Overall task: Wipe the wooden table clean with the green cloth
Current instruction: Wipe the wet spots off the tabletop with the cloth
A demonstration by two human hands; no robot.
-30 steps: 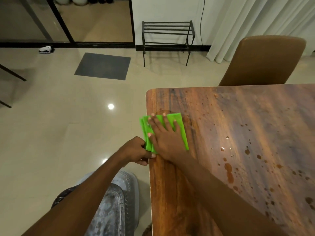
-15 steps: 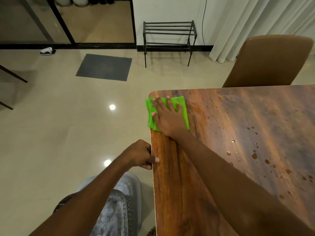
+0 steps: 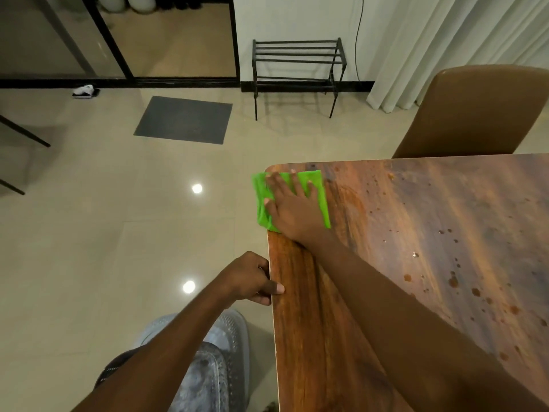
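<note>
Green cloth (image 3: 321, 194) lay at the wooden table (image 3: 416, 233) corner under the flat, spread-fingered right hand (image 3: 292, 208), while the left hand (image 3: 252, 278) gripped the table's edge.

One head-worn wide-angle view looks forward and down; close above the left edge of the wooden table (image 3: 312, 322).
</note>
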